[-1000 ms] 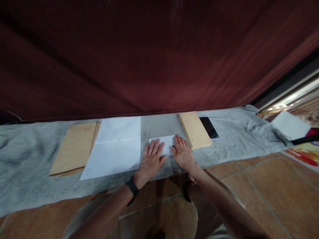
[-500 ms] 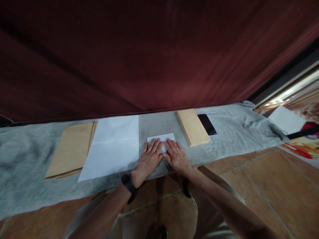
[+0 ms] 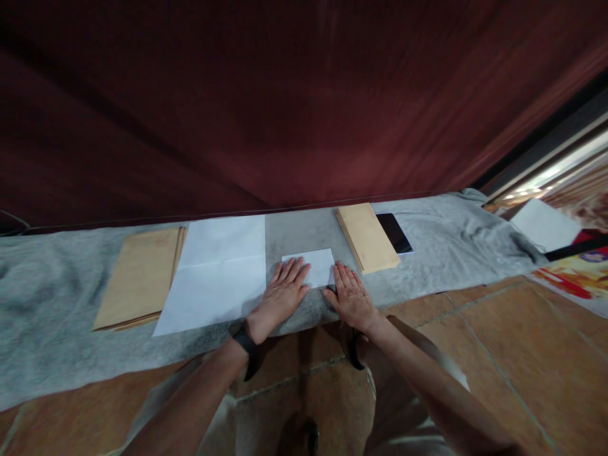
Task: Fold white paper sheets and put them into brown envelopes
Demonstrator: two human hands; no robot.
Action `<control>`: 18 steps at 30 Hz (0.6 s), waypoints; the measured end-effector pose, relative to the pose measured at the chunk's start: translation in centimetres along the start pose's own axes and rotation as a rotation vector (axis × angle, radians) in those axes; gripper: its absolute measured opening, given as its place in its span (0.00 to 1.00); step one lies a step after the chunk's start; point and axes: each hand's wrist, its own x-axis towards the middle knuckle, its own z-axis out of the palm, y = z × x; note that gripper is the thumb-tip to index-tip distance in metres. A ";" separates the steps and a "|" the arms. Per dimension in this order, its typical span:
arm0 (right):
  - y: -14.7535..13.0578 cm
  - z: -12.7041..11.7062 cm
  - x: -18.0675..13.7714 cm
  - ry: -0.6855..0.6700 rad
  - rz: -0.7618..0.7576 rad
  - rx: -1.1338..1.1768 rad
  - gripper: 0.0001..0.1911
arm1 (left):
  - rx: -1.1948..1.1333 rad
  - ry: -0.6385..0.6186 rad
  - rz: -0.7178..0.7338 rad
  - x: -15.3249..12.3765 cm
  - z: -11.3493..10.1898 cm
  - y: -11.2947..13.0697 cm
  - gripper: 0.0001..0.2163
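Note:
A small folded white paper (image 3: 313,266) lies on the grey cloth (image 3: 57,304) in front of me. My left hand (image 3: 281,296) lies flat with fingers stretched out over the paper's left edge. My right hand (image 3: 350,296) lies flat too, fingers spread, at the paper's right lower corner. Neither hand holds anything. A dark band sits on my left wrist.
A large white sheet (image 3: 218,272) lies left of the folded paper, beside a stack of brown envelopes (image 3: 137,277). Right of my hands are another brown envelope stack (image 3: 367,237) and a dark phone (image 3: 394,232). A dark red curtain (image 3: 285,101) hangs behind. Tiled floor (image 3: 503,354) lies below.
My hands slid together over the folded paper, then spread apart again to its left and right edges, staying flat on it.

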 end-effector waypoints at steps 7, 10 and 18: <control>1.1 -1.8 2.1 -0.044 0.014 0.125 0.23 | -0.051 0.075 0.125 -1.0 0.2 3.4 0.27; 1.1 -2.0 2.8 -0.059 -0.030 0.162 0.23 | -0.037 0.055 0.120 -1.5 0.7 4.3 0.29; 2.2 -1.4 4.6 -0.071 0.093 0.433 0.21 | -0.063 0.085 0.155 -0.7 0.9 5.3 0.28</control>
